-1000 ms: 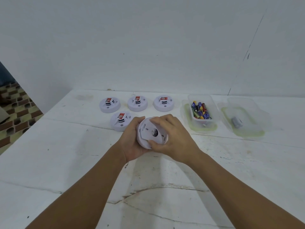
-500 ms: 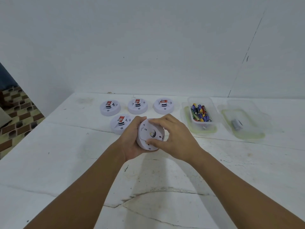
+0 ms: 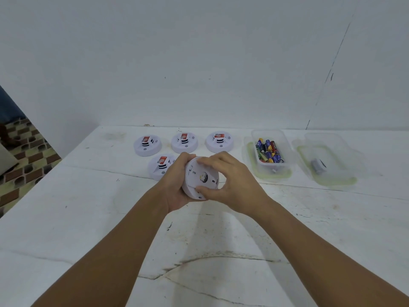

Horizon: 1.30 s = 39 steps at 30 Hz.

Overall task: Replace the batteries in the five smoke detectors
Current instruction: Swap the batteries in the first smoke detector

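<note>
White, cracked stone forms the table [image 3: 66, 218], set against a plain white wall [image 3: 199, 52]; patterned floor tiles [image 3: 24, 156] show off its left edge. Above the table, in front of four resting smoke detectors [image 3: 147, 145], both hands grip the fifth detector [image 3: 197, 176], back side up. The left hand [image 3: 174, 187] cups its rim; the right hand [image 3: 230, 180] pinches its back. Right of it sits a clear tub of batteries [image 3: 269, 150].

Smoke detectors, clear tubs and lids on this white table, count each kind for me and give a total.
Round white smoke detectors: 5, four lying on the table, one held by the left hand and right hand
Clear plastic tubs: 2
Green-rimmed clear lids: 2
Total: 9
</note>
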Each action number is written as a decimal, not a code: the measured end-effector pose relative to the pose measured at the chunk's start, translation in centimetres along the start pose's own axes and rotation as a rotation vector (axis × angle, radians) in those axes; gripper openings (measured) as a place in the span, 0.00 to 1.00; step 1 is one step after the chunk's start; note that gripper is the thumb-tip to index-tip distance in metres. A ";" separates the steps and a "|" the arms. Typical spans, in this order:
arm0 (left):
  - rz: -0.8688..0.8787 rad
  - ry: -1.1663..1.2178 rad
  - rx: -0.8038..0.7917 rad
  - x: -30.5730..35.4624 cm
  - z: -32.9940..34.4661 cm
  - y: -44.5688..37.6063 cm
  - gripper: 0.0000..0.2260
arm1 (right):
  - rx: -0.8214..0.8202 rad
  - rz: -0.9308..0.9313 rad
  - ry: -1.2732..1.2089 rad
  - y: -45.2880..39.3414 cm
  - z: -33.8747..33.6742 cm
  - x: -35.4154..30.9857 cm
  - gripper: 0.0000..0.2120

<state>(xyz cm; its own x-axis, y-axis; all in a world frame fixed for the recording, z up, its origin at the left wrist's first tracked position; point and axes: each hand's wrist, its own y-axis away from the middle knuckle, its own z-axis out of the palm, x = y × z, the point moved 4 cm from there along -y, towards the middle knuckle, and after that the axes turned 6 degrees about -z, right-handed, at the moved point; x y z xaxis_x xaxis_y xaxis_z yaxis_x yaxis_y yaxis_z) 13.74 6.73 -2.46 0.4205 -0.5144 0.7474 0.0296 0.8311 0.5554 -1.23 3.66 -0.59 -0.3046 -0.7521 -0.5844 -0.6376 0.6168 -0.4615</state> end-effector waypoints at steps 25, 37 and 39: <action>0.208 -0.026 0.074 0.8 1.3 -0.2 0.20 | 0.136 0.292 -0.370 1.3 -0.3 0.7 0.22; 0.289 -0.164 0.263 -0.6 0.5 -1.1 0.10 | 0.320 0.632 -0.977 3.7 0.5 4.0 0.13; 0.266 -0.293 0.246 -1.3 0.3 -1.5 0.10 | 0.331 0.694 -1.053 4.2 1.0 4.6 0.13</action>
<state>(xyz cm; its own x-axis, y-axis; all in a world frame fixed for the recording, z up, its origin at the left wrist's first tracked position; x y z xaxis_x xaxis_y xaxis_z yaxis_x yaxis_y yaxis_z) 12.82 6.14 -4.14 0.1097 -0.3579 0.9273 -0.2755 0.8854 0.3743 -4.63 2.97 -5.86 0.2957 0.1932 -0.9355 -0.3226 0.9420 0.0926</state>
